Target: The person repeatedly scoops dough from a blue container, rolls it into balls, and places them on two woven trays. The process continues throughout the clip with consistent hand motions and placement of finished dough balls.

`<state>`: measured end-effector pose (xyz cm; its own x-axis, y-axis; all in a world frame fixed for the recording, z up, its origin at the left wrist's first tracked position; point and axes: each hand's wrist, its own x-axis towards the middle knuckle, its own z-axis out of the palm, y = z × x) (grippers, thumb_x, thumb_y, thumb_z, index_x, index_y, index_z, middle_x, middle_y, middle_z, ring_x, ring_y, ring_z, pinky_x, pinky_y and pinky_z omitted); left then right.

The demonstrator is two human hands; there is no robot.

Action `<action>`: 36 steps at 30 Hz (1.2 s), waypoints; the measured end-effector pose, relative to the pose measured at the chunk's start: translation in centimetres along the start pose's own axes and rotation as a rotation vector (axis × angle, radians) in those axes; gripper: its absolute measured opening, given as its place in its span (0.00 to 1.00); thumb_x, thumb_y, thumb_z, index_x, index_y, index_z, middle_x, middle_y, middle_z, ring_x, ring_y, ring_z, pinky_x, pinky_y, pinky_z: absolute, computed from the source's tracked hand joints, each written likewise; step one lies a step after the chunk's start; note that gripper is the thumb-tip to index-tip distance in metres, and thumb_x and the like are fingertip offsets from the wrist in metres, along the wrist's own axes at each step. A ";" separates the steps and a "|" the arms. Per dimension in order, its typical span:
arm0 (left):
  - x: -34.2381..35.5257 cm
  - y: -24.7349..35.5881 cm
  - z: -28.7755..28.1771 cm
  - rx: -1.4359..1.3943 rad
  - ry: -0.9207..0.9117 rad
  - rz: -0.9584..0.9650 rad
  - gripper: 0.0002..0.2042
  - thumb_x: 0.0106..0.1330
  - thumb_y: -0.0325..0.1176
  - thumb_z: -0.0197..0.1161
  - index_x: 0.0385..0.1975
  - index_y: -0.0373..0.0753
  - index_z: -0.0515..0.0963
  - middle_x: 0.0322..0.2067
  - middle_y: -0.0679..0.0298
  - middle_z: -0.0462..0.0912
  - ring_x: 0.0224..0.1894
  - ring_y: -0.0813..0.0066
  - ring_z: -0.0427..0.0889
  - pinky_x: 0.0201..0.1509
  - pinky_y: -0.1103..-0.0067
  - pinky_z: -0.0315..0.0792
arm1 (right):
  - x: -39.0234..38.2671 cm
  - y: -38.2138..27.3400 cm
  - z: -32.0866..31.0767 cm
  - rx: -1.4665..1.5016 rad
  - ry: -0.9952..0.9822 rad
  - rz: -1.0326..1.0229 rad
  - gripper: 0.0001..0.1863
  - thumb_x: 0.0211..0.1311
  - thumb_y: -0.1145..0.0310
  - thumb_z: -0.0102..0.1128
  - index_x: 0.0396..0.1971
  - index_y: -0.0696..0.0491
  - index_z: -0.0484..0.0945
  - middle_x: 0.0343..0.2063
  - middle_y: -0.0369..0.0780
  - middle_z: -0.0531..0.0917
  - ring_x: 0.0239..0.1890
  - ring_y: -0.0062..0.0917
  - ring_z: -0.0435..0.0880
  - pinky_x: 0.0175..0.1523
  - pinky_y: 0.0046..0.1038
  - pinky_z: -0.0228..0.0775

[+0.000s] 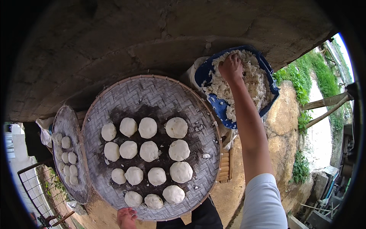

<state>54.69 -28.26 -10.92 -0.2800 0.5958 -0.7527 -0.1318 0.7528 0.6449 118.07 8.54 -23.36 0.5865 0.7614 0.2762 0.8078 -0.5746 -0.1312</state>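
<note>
My right hand (231, 68) reaches into a blue basin (204, 72) at the far right. Its fingers are curled down into a white crumbly mash (253, 78), and their tips are partly hidden in it. At the near edge of a large round woven tray (198, 164), my left hand (126, 218) rests by the rim with its fingers loosely apart, white bits sticking to them. Several round white dough balls (149, 151) lie in rough rows on the tray. Dark powdery patches and small white crumbs show between them.
A second woven tray (80, 187) with smaller white balls (65, 142) stands on the left. Behind both trays runs a brown wall (152, 45). A wire mesh rack (34, 183) is at the lower left. Wooden poles (328, 103) and green plants (301, 164) are to the right.
</note>
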 end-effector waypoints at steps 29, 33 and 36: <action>-3.6 1.1 14.4 -0.146 -0.141 0.102 0.09 0.70 0.35 0.61 0.47 0.44 0.75 0.47 0.62 0.79 0.47 0.65 0.79 0.50 0.70 0.70 | -1.2 -2.2 1.9 -0.065 -0.496 -0.305 0.22 0.57 0.67 0.71 0.53 0.50 0.80 0.45 0.46 0.87 0.51 0.44 0.86 0.51 0.47 0.81; -2.7 2.5 16.4 -0.153 -0.214 0.131 0.10 0.70 0.35 0.62 0.48 0.43 0.75 0.47 0.61 0.80 0.47 0.65 0.80 0.51 0.70 0.71 | 2.2 0.2 1.3 0.123 -0.528 -0.337 0.34 0.47 0.58 0.80 0.56 0.50 0.80 0.44 0.49 0.87 0.47 0.47 0.87 0.52 0.43 0.82; -1.6 3.7 18.0 -0.151 -0.262 0.143 0.12 0.69 0.35 0.63 0.48 0.42 0.75 0.47 0.60 0.80 0.48 0.65 0.80 0.51 0.70 0.71 | 6.2 1.1 -0.5 0.370 -0.869 -0.127 0.40 0.46 0.54 0.79 0.61 0.53 0.78 0.51 0.49 0.85 0.56 0.43 0.84 0.59 0.41 0.79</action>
<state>71.77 -21.39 -9.65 -0.0545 0.7592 -0.6485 -0.2540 0.6176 0.7443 122.59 12.42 -21.30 0.2113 0.8541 -0.4754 0.7489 -0.4540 -0.4828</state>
